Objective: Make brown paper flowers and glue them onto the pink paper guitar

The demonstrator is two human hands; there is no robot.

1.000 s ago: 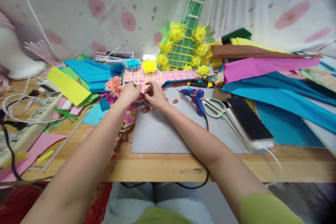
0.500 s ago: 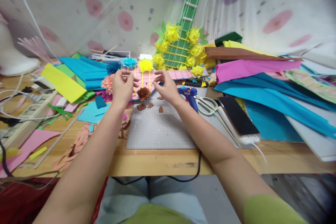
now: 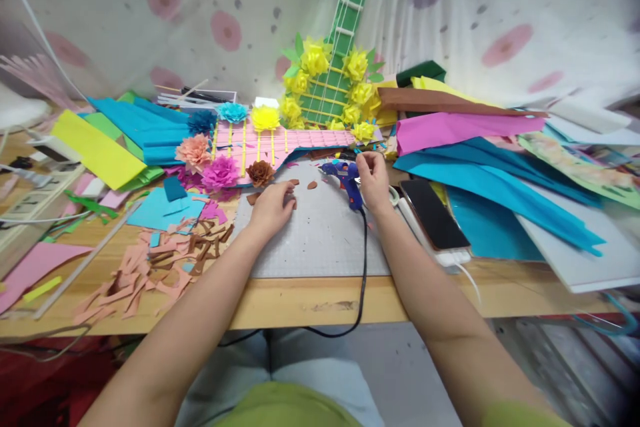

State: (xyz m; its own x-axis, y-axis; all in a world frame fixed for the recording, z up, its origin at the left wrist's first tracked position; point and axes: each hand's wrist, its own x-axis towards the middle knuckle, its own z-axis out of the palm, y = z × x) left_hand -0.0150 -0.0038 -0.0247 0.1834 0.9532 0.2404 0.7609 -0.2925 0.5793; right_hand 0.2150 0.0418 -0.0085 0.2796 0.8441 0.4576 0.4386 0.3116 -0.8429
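Observation:
My left hand (image 3: 273,208) rests on the grey cutting mat (image 3: 320,240), fingers curled, fingertips pinching a small brown paper petal (image 3: 291,201). More brown petals (image 3: 312,185) lie just beyond it. A finished brown paper flower (image 3: 260,173) sits at the mat's far left corner, against the pink paper guitar (image 3: 300,141). My right hand (image 3: 373,177) is at the mat's far right, fingers curled round the rear of the blue glue gun (image 3: 345,177), whose black cord (image 3: 364,260) runs off the table's front edge.
Pink, salmon, blue and yellow paper flowers (image 3: 220,172) line the pink guitar. A green paper guitar (image 3: 345,20) with yellow flowers leans on the wall. A phone (image 3: 433,213) lies right of the gun. Coloured paper sheets (image 3: 470,130) are stacked right, paper scraps (image 3: 165,260) left.
Both hands let go of the brown flower, which now lies by the pink guitar. My left hand dropped onto the mat and my right hand moved right to the glue gun.

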